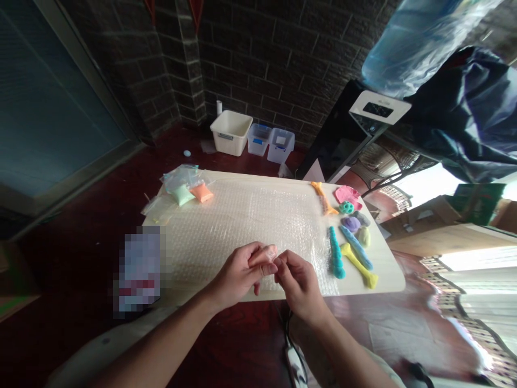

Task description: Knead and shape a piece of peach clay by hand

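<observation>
My left hand (242,269) and my right hand (297,280) meet over the near edge of a low cream table (388,269), fingertips pinched together. Both are closed around something small that I cannot make out. Under them lies a sheet of bubble wrap (250,221). To the right lie clay tools and lumps: a teal roller (336,253), a yellow bone-shaped tool (359,265), a blue stick (356,247), an orange tool (323,198), a pink piece (347,194) and a purple lump (350,223).
Small bags of green clay (182,195) and orange clay (201,192) lie at the table's far left corner. A white tub (231,132) and two clear boxes (270,141) stand on the floor by the brick wall. A black stand (347,140) rises at the right.
</observation>
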The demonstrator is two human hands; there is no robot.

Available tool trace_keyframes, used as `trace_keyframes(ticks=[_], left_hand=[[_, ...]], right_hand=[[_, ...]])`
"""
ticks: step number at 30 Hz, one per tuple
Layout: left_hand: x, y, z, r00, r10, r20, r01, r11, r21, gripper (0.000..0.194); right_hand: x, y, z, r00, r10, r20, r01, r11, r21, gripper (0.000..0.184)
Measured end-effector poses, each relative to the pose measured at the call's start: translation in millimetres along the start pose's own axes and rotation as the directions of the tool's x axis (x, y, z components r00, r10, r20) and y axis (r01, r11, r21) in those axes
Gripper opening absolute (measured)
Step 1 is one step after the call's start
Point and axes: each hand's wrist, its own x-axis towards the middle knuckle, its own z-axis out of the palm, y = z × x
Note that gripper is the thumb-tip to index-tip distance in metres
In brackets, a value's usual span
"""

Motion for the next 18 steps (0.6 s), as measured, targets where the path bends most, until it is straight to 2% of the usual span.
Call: trace_keyframes(ticks=[6, 10, 12, 15, 18], left_hand=[[1, 8, -7.9, 0.993, -0.060, -0.102, 0.042, 0.986, -0.164, 0.044], [1, 8, -14.0, 0.981, -0.068, -0.181, 0.038, 0.985, -0.167, 0.041], [2, 8, -14.1, 0.980, -0.053, -0.191, 0.026, 0.990, -0.138, 0.039], [2, 8, -12.4, 0.978, -0.020, -0.206, 0.010, 0.999, -0.050, 0.037], [2, 6, -10.7, 0.981, 0.001, -0.192, 0.005, 0.999, 0.033, 0.033]], right_hand=[[5, 6, -6, 0.991, 0.031, -0.126, -0.035, 0.999, -0.030, 0.043], [5, 8, -16, 0.997, 0.082, -0.007, -0.082, 0.982, -0.168, 0.045], [5, 8, -21, 0.995, 0.098, 0.010, -0.093, 0.971, -0.222, 0.044], [8, 5, -26, 0.992, 0.110, -0.064, -0.116, 0.989, -0.090, 0.036], [12, 4, -25, 0.989, 0.148, -0.006, -0.146, 0.981, 0.126, 0.043]])
